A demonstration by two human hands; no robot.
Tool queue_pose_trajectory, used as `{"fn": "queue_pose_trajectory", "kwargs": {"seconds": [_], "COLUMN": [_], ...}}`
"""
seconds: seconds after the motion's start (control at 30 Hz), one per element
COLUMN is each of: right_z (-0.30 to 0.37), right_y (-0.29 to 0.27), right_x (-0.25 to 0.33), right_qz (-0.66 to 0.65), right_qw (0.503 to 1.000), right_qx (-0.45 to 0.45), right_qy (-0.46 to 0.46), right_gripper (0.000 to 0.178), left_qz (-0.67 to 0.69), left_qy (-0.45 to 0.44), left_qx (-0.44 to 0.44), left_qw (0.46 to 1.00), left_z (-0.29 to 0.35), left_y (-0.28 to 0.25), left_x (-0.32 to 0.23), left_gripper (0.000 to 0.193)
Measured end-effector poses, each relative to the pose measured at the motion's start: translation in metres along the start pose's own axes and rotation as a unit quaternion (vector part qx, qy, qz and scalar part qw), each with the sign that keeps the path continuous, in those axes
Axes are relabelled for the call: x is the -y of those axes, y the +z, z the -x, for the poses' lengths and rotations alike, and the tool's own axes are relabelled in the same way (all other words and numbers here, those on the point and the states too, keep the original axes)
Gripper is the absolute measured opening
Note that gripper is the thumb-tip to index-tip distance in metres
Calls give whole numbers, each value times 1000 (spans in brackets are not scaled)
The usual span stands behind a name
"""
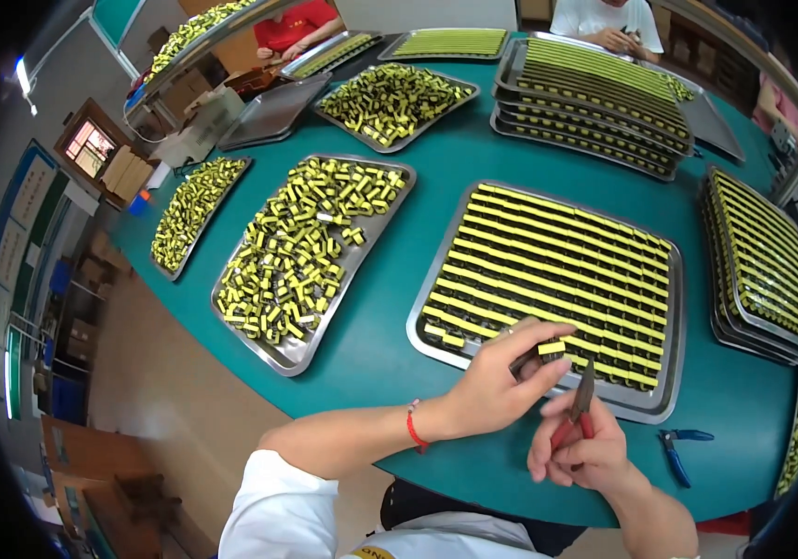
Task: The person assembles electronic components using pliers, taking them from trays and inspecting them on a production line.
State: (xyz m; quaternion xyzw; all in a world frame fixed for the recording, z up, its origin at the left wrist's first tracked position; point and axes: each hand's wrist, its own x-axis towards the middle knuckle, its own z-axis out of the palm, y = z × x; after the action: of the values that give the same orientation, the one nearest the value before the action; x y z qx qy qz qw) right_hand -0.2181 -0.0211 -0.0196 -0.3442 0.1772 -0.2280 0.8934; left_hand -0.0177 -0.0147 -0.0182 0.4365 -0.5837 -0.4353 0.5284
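Observation:
My left hand [497, 384], a red string bracelet at its wrist, pinches a small black-and-yellow transformer-like component [552, 349] between thumb and fingers. The fingers of my right hand [593, 449] are closed round the red handles of a pair of pliers [583, 396]. Their dark jaws point upward, just right of the component; I cannot tell whether they touch anything. Both hands are over the near edge of a metal tray [678, 321] with components lined up in straight rows, yellow sides up. The nearest row is partly hidden by my left hand.
Left of it, a tray [373, 244] holds loose, jumbled components. Blue-handled cutters [675, 453] lie on the green table [362, 391] near my right hand. Stacked trays stand at the far right [595, 140] and right edge [757, 270]. Two people sit across the table.

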Motion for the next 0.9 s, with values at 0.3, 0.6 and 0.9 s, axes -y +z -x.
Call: {"fn": "queue_pose_trajectory", "kwargs": {"seconds": [0.3, 0.6, 0.9], "right_z": [-13, -6, -3], "right_y": [1, -3, 1], "right_x": [5, 2, -2], "right_qz": [-39, -65, 10], "right_qw": [991, 987, 996], "right_qx": [107, 126, 39], "right_qy": [73, 76, 80], "right_gripper": [55, 52, 35], "left_qz": [-51, -124, -192], "left_qy": [-10, 102, 221], "left_qx": [-45, -43, -9], "left_qw": [998, 986, 956], "left_z": [-2, -1, -4], "left_y": [-6, -3, -7], "left_x": [1, 4, 2], "left_gripper": [35, 34, 41]}}
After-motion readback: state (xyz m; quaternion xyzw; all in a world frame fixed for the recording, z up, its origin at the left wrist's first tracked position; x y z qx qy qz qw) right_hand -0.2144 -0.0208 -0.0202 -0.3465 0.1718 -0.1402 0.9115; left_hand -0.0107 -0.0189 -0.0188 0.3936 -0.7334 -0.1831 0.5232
